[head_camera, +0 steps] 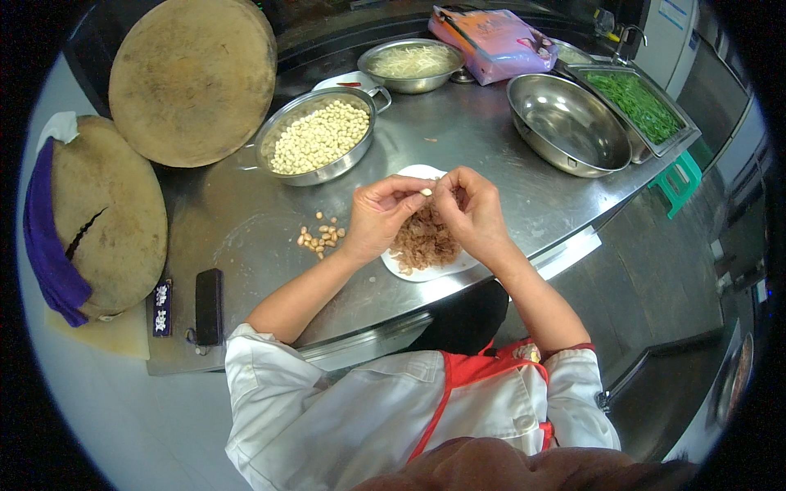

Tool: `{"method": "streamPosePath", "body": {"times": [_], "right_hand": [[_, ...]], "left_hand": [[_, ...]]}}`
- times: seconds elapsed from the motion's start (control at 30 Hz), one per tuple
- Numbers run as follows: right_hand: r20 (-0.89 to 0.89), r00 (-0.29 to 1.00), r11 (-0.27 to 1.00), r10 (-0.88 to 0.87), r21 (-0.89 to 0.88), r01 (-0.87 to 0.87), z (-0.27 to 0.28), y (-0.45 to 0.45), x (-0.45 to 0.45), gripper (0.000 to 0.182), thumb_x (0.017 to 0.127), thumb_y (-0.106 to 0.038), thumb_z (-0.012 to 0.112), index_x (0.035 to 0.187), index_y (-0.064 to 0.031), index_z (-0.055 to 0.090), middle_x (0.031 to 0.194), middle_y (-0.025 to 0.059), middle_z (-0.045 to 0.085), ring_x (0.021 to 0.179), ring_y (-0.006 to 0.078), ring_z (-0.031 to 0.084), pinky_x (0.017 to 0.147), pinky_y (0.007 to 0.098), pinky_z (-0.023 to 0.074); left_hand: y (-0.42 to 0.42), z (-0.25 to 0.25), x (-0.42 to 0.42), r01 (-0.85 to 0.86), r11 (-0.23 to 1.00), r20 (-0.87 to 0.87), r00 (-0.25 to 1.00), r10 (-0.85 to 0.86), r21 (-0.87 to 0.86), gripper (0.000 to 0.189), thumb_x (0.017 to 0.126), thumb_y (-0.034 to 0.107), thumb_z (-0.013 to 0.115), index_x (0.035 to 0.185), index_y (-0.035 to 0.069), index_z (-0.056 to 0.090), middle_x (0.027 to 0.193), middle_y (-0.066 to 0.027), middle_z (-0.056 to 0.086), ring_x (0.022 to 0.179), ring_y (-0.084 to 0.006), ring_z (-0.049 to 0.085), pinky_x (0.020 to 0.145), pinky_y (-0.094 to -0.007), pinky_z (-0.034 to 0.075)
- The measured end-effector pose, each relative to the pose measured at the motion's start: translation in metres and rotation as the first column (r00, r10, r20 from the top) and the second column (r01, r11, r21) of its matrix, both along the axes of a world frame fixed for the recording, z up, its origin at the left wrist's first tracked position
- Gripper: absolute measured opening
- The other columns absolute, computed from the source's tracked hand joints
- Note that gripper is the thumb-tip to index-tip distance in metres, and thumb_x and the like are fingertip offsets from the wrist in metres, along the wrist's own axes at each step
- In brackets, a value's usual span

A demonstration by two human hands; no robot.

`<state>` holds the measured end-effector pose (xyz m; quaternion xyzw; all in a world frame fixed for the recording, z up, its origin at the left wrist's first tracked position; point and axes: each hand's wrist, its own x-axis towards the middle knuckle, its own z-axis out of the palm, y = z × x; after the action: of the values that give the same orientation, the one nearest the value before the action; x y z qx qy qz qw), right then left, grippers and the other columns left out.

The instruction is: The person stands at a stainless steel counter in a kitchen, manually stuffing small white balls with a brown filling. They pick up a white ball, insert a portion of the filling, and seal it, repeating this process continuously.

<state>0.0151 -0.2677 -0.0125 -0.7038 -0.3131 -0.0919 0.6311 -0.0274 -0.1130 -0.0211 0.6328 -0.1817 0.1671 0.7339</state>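
Between the thumb and fingertips of my left hand is a pale peeled peanut. My right hand is beside it with its thumb and fingers bent together; whether they hold anything is hidden. Both hands are above a white plate heaped with reddish-brown peanut skins. Several unpeeled peanuts lie on the steel table left of the plate. Farther back, a two-handled steel pot holds many pale peeled peanuts.
An empty steel basin stands at the right, near a tray of chopped greens. Behind are a bowl of bean sprouts and a plastic package. Round wooden chopping blocks and a dark phone are at left.
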Motion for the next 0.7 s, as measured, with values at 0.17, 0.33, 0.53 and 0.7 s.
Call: {"method": "streamPosePath", "body": {"times": [0.17, 0.33, 0.53, 0.7], "right_hand": [[-0.101, 0.994, 0.996, 0.032, 0.083, -0.024, -0.010, 0.000, 0.007, 0.010, 0.080, -0.007, 0.060, 0.077, 0.0022, 0.058, 0.069, 0.0102, 0.059, 0.060, 0.0133, 0.056, 0.056, 0.0266, 0.0457], [0.023, 1.000, 0.999, -0.019, -0.034, 0.019, -0.003, -0.007, 0.005, 0.007, 0.078, -0.005, 0.060, 0.077, 0.0022, 0.058, 0.072, 0.0105, 0.059, 0.062, 0.0135, 0.057, 0.056, 0.0266, 0.0459], [0.039, 0.999, 0.996, 0.015, -0.088, -0.012, 0.001, -0.008, 0.004, 0.005, 0.076, -0.003, 0.060, 0.076, 0.0022, 0.058, 0.074, 0.0115, 0.059, 0.061, 0.0159, 0.058, 0.057, 0.0274, 0.0465], [0.061, 0.998, 0.994, 0.033, -0.104, -0.026, 0.003, -0.005, 0.002, 0.005, 0.074, -0.001, 0.060, 0.076, 0.0026, 0.058, 0.073, 0.0123, 0.059, 0.060, 0.0174, 0.058, 0.056, 0.0279, 0.0463]], "left_hand": [[0.006, -0.008, 0.006, 0.026, 0.986, -0.113, 0.993, -0.045, -0.164, 0.019, 0.084, 0.000, 0.060, 0.103, -0.001, 0.062, 0.102, -0.0103, 0.065, 0.091, -0.0152, 0.062, 0.084, -0.0275, 0.049], [0.052, 0.030, 0.024, -0.449, 0.883, -0.135, 0.875, 0.465, 0.136, 0.020, 0.083, 0.003, 0.062, 0.103, 0.003, 0.064, 0.100, -0.0069, 0.065, 0.085, -0.0105, 0.060, 0.076, -0.0246, 0.048], [0.126, 0.018, 0.037, -0.620, 0.553, 0.202, 0.747, 0.634, 0.557, 0.021, 0.080, -0.003, 0.062, 0.099, 0.002, 0.067, 0.091, -0.0062, 0.066, 0.080, -0.0112, 0.061, 0.073, -0.0242, 0.049], [0.102, 0.007, 0.027, -0.232, 0.308, 0.122, 0.933, 0.339, 0.923, 0.015, 0.074, -0.004, 0.065, 0.089, -0.002, 0.066, 0.083, -0.0127, 0.065, 0.073, -0.0192, 0.062, 0.066, -0.0319, 0.051]]}}
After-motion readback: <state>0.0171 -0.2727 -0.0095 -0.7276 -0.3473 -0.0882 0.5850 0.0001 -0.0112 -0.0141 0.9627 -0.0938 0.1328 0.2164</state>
